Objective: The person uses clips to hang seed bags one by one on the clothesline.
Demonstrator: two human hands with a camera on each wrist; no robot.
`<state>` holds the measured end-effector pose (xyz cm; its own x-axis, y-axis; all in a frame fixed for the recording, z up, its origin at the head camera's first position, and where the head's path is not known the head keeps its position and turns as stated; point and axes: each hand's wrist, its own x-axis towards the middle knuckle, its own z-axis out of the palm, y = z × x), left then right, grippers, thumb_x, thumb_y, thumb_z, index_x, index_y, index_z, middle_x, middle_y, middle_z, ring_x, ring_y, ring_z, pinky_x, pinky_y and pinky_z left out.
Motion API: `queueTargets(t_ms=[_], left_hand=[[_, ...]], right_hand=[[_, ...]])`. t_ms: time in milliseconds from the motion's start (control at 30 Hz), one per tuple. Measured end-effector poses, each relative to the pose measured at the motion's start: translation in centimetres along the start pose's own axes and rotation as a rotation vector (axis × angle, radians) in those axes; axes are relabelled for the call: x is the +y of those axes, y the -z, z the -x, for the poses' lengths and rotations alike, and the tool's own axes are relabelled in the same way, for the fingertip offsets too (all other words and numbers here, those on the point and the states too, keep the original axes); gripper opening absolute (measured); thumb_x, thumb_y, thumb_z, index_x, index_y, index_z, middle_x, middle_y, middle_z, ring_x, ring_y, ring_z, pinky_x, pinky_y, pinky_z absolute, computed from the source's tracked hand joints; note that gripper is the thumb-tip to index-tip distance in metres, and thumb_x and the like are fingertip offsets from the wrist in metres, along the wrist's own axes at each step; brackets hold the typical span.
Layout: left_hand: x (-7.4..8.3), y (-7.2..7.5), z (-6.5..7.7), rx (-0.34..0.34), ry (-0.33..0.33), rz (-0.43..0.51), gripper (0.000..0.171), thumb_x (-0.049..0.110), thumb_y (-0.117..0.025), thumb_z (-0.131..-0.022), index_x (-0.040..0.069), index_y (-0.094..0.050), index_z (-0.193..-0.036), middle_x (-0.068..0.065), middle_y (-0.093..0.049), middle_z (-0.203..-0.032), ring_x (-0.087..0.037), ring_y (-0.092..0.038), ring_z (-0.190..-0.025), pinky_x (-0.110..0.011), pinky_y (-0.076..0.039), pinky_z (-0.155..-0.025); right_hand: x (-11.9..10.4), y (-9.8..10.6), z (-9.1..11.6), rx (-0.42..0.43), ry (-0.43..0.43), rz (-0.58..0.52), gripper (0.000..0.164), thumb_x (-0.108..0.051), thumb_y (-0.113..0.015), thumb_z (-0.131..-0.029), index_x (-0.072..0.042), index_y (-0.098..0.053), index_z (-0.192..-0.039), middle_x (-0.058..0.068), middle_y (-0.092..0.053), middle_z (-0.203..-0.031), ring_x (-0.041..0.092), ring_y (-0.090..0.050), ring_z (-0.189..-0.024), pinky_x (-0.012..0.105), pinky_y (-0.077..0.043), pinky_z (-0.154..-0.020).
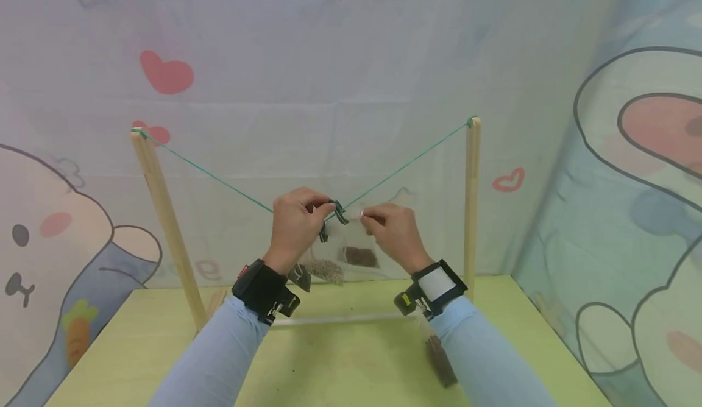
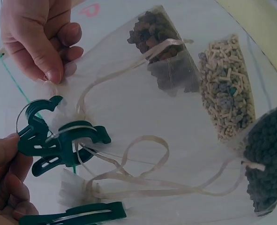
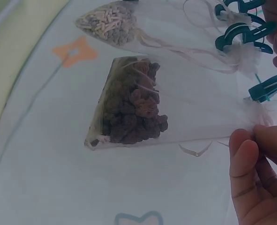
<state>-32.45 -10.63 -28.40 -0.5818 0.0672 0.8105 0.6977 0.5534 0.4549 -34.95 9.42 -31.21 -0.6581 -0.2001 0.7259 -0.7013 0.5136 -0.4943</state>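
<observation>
My left hand (image 1: 298, 227) pinches a green plastic clip (image 1: 341, 212) at the sagging green string. My right hand (image 1: 397, 233) grips the gathered top edge of a sheer mesh drawstring bag between thumb and fingers. Brown pebbles (image 3: 131, 105) fill that bag's bottom, which hangs tilted below the string. Beside it, a second green clip (image 2: 77, 136) bites the neck of a bag of beige pellets (image 2: 227, 89). A third clip (image 2: 72, 214) is by a bag of dark round beads (image 2: 269, 159). Loose ribbon loops (image 2: 145, 150) dangle from the bags.
A green string (image 1: 219, 181) runs between a left wooden post (image 1: 170, 224) and a right wooden post (image 1: 473, 206). Another mesh bag with dark contents (image 1: 440, 361) lies on the yellow-green table (image 1: 329, 364) beside my right forearm. A white bar (image 1: 340, 319) crosses behind. A printed cloth hangs at the back.
</observation>
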Motion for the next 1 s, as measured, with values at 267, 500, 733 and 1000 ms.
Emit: queueTargets(t_ms=[267,500,733,1000], left_hand=[[0.23,0.01,-0.05,-0.036,-0.007,-0.008,0.009,0.007,-0.075,-0.094,0.000,-0.080,-0.095,-0.013,-0.070,-0.085,-0.023,-0.048,-0.071,-0.037,-0.038,-0.067],[0.41,-0.22,-0.18,-0.035,-0.011,0.001,0.007,0.006,-0.078,-0.092,0.000,-0.081,-0.093,-0.014,-0.072,-0.085,-0.024,-0.052,-0.069,-0.035,-0.040,-0.065],[0.34,-0.38,0.03,-0.096,-0.022,-0.045,0.014,0.009,-0.079,-0.091,-0.001,-0.080,-0.101,-0.014,-0.072,-0.088,-0.027,-0.060,-0.072,-0.036,-0.050,-0.066],[0.34,-0.18,-0.08,-0.227,0.045,-0.150,0.030,0.018,-0.083,-0.089,0.000,-0.078,-0.112,-0.017,-0.074,-0.097,-0.034,-0.063,-0.092,-0.043,-0.053,-0.077]], right_hand=[[-0.11,-0.13,-0.61,0.030,0.046,0.041,0.010,0.000,-0.073,-0.092,0.004,-0.080,-0.098,0.015,-0.075,-0.081,0.026,-0.071,-0.065,0.036,-0.058,-0.062],[-0.26,-0.05,-0.87,0.026,0.044,0.000,0.010,0.000,-0.074,-0.092,0.003,-0.081,-0.098,0.015,-0.075,-0.082,0.025,-0.071,-0.064,0.027,-0.055,-0.056],[-0.07,-0.22,-0.67,-0.005,0.015,-0.028,0.010,-0.002,-0.074,-0.094,0.003,-0.081,-0.099,0.014,-0.074,-0.080,0.022,-0.068,-0.059,0.025,-0.055,-0.054],[0.27,-0.32,-0.52,-0.044,-0.034,-0.052,0.012,-0.001,-0.072,-0.095,0.004,-0.080,-0.102,0.016,-0.075,-0.083,0.026,-0.071,-0.062,0.026,-0.057,-0.055]])
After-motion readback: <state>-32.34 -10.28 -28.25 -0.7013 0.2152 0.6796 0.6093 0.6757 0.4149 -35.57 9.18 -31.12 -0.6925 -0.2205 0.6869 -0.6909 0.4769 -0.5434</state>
